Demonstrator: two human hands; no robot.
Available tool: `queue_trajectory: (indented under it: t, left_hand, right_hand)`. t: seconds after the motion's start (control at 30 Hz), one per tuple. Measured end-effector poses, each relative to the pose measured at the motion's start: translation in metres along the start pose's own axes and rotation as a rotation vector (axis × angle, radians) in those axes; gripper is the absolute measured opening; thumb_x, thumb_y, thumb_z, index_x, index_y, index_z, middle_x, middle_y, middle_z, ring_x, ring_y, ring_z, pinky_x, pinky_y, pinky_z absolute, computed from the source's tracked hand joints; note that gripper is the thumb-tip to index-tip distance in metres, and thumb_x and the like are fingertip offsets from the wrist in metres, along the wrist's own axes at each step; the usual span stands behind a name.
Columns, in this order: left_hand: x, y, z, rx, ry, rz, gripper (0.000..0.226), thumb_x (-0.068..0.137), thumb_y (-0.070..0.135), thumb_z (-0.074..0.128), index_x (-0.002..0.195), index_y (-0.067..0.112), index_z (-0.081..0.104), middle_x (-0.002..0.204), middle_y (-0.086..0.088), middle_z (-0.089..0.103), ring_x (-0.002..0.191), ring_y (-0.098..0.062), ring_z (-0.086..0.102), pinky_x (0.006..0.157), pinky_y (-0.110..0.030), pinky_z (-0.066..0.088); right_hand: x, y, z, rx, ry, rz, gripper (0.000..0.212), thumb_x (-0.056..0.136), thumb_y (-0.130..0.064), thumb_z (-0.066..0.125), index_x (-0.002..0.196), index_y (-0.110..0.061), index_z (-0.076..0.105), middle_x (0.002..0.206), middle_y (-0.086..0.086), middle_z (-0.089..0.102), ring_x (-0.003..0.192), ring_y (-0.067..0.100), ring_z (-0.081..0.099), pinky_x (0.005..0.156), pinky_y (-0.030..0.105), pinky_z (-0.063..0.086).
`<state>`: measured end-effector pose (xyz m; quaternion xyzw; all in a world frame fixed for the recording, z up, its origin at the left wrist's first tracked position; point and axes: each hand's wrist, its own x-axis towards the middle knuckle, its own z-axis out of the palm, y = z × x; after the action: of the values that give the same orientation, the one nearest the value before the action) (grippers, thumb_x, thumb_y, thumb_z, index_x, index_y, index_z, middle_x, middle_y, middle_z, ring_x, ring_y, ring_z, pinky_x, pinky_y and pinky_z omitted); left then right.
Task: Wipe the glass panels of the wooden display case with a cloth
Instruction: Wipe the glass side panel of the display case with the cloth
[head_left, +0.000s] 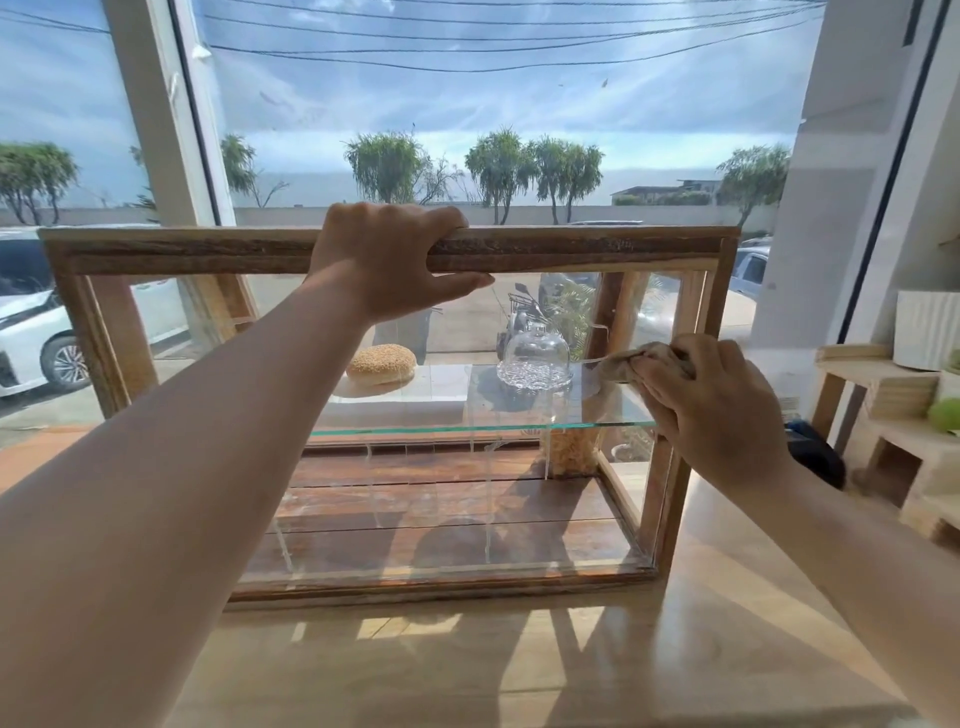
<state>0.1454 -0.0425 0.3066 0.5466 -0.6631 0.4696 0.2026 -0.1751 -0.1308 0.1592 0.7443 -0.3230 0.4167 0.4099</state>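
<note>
My left hand (384, 260) grips the top rail (597, 249) of the wooden display case (680, 499). The fingers curl over the rough, dark-grained bar and the thumb stretches along its underside.

My right hand (722, 410) holds a crumpled beige cloth (644, 358), bunched under bent fingers. The cloth is pressed to the glass at the case's right end, just above the glass shelf (441, 431). I cannot tell whether it is on the front or the side pane.

The case is a rectangular box of weathered timber framing with clear panes and a plank floor. It stands on a pale, smooth wooden counter (467, 654) in front of a large window (467, 104).

The green-edged shelf crosses the case at mid-height. On it lie a round sesame-seeded bun (381, 364) and, to its right, a clear bell-shaped glass dome (535, 356) with a textured base.

On the far right is a stepped stand of light wood (883, 384) carrying a white ribbed pot (927, 327). A white car (31, 332) is parked outside on the left.
</note>
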Motion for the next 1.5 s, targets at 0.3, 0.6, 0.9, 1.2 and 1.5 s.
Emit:
queue_trajectory:
  t: [0.3,0.6,0.9,1.2,1.5]
  left_hand:
    - [0.001,-0.003,0.004,0.007,0.005,-0.001,0.067,0.078,0.085,0.031,0.111,0.033,0.058,0.09,0.01,0.068,0.078,-0.02,0.065,0.067,-0.028,0.034]
    - [0.001,-0.002,0.006,0.014,0.008,-0.011,0.065,0.078,0.085,0.033,0.112,0.035,0.057,0.095,0.01,0.069,0.083,-0.021,0.067,0.067,-0.028,0.034]
    - [0.0,-0.002,0.008,0.012,0.022,-0.004,0.067,0.079,0.086,0.029,0.11,0.034,0.058,0.09,0.013,0.069,0.077,-0.017,0.066,0.065,-0.025,0.033]
    - [0.001,-0.003,0.009,-0.001,0.017,-0.018,0.067,0.077,0.087,0.032,0.11,0.035,0.058,0.092,0.011,0.068,0.08,-0.019,0.066,0.067,-0.027,0.038]
    - [0.001,-0.002,0.008,-0.003,0.009,-0.024,0.071,0.075,0.088,0.028,0.111,0.035,0.057,0.091,0.011,0.069,0.081,-0.02,0.066,0.067,-0.028,0.038]
  right_hand:
    - [0.025,0.002,0.01,-0.089,0.067,0.152,0.027,0.107,-0.03,0.049,0.127,-0.014,0.057,0.119,0.025,0.054,0.097,0.042,0.05,0.072,0.051,0.052]
    - [-0.032,-0.009,0.02,-0.03,-0.006,0.017,0.028,0.102,-0.026,0.047,0.124,-0.01,0.053,0.118,0.023,0.052,0.097,0.042,0.052,0.074,0.051,0.05]
    - [0.042,0.009,0.014,-0.09,0.209,0.064,0.022,0.105,-0.021,0.051,0.126,-0.016,0.051,0.12,0.023,0.05,0.098,0.039,0.043,0.079,0.05,0.04]
    - [-0.03,-0.006,0.028,-0.044,0.032,0.052,0.027,0.102,-0.025,0.045,0.124,-0.01,0.05,0.123,0.024,0.05,0.098,0.045,0.051,0.077,0.051,0.046]
    - [0.049,0.022,0.003,-0.065,0.173,0.032,0.016,0.107,-0.024,0.053,0.121,-0.017,0.056,0.121,0.022,0.053,0.102,0.044,0.045,0.082,0.052,0.04]
